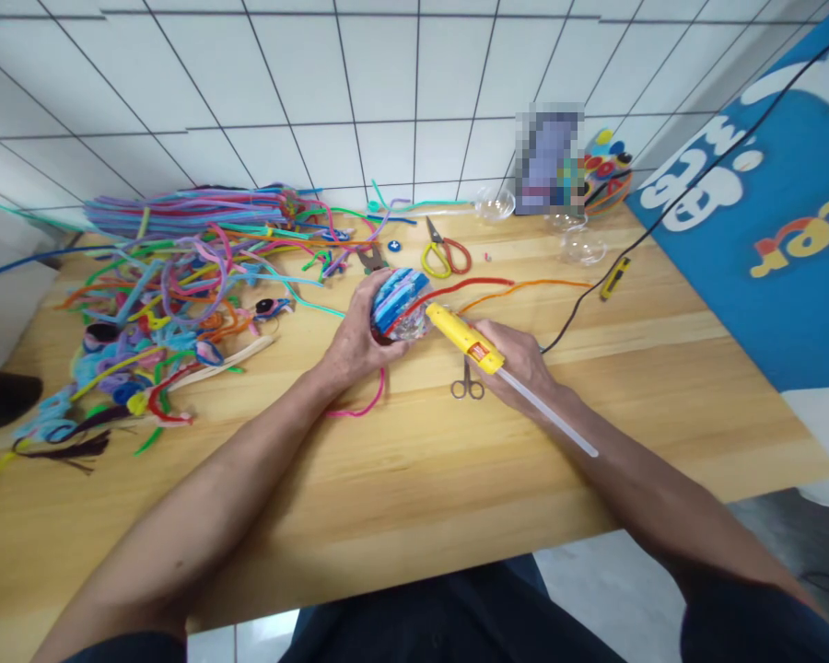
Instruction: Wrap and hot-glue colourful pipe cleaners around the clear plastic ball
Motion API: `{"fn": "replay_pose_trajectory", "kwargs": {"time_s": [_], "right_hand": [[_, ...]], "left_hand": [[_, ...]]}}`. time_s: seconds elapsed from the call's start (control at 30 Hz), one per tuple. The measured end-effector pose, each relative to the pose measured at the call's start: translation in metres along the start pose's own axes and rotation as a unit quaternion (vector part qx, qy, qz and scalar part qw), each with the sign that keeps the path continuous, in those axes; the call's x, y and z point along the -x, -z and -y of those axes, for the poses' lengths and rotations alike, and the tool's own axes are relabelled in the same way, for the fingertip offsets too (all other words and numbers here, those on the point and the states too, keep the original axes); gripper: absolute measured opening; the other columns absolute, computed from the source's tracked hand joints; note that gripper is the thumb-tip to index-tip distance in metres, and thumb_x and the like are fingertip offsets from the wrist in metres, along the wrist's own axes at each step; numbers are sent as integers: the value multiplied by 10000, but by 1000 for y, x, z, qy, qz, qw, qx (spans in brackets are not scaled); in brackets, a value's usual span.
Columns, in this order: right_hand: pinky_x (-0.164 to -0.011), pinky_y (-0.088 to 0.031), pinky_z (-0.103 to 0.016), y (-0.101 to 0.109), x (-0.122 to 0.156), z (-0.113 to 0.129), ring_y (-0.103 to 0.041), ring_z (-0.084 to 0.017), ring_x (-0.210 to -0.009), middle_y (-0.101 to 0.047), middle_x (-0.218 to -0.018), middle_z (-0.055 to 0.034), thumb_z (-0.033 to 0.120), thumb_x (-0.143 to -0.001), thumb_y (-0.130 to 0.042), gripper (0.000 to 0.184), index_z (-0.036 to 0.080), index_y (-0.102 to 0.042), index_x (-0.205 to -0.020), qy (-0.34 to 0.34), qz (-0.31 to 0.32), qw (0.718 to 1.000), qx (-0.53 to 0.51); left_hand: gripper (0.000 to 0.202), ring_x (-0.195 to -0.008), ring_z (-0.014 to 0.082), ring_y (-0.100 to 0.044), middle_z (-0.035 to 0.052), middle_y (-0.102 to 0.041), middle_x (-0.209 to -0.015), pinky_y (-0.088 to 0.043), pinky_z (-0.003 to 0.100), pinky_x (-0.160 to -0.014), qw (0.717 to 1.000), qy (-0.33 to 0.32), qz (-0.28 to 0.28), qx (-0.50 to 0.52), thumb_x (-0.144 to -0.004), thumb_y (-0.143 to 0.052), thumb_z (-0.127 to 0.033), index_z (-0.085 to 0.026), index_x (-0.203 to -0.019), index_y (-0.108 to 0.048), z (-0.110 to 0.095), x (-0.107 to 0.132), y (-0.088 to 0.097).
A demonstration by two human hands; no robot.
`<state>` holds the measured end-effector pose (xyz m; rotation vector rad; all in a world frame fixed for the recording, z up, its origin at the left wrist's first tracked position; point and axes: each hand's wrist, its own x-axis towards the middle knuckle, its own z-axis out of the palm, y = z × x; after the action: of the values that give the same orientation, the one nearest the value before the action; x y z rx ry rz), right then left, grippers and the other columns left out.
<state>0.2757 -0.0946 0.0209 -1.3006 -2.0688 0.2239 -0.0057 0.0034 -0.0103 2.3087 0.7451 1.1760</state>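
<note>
My left hand point(360, 333) is wrapped round a clear ball point(402, 302) partly covered with blue, purple and pink pipe cleaners. From the ball a red pipe cleaner point(466, 284) sticks out to the right. My right hand point(518, 354) grips a yellow hot glue gun point(464, 339), its nozzle at the right side of the ball; whether the tip touches cannot be told. A translucent glue stick point(549, 412) juts from the gun's rear over my right wrist. Small scissors point(467, 385) lie just under the gun, partly hidden by it.
Tangled pipe cleaners point(180, 295) cover the table's left side, with a bundle point(193, 214) behind. Red-and-yellow-handled scissors point(445, 258), pliers point(373, 259) and clear plastic domes point(583, 247) lie toward the wall. A black cord point(636, 241) crosses the right side near a yellow cutter point(615, 278).
</note>
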Motion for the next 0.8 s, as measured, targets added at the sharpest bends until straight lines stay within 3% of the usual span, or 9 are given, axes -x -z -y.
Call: {"fn": "replay_pose_trajectory", "kwargs": {"time_s": [0.27, 0.47, 0.67, 0.8], "right_hand": [[-739, -570, -337, -18, 7, 7, -763, -229, -809, -821, -890, -41, 315, -1060, -633, 147, 230, -740, -1112, 81, 31, 996, 16], [-756, -575, -336, -5, 3, 4, -778, -245, -857, -833, -957, -62, 344, -1066, -604, 188, 244, -737, -1153, 24, 0, 999, 21], [-735, -563, -337, -10, 4, 5, -757, -236, -803, -808, -882, -39, 299, -1024, -620, 149, 252, -735, -1107, 50, 37, 998, -8], [-757, -571, -332, -6, 1, 4, -764, -237, -853, -822, -964, -40, 291, -1002, -619, 190, 278, -736, -1152, -4, 8, 1000, -28]], "left_hand": [[1043, -1609, 379, -489, 195, -463, -1699, -428, 566, -1351, 1000, -6, -8, -15, -896, -914, -499, -273, -1702, -292, 4, 2, -1], [1009, -1605, 378, -493, 187, -473, -1687, -431, 575, -1349, 1000, -11, -9, -8, -912, -899, -488, -294, -1701, -300, 2, 0, -1], [1001, -1622, 374, -473, 192, -457, -1701, -418, 580, -1357, 1000, -5, -4, -16, -928, -876, -509, -279, -1704, -287, 4, 1, 0], [1004, -1618, 375, -476, 181, -463, -1695, -417, 584, -1359, 1000, 0, -3, -13, -921, -877, -526, -286, -1698, -289, 4, 1, -2]]}}
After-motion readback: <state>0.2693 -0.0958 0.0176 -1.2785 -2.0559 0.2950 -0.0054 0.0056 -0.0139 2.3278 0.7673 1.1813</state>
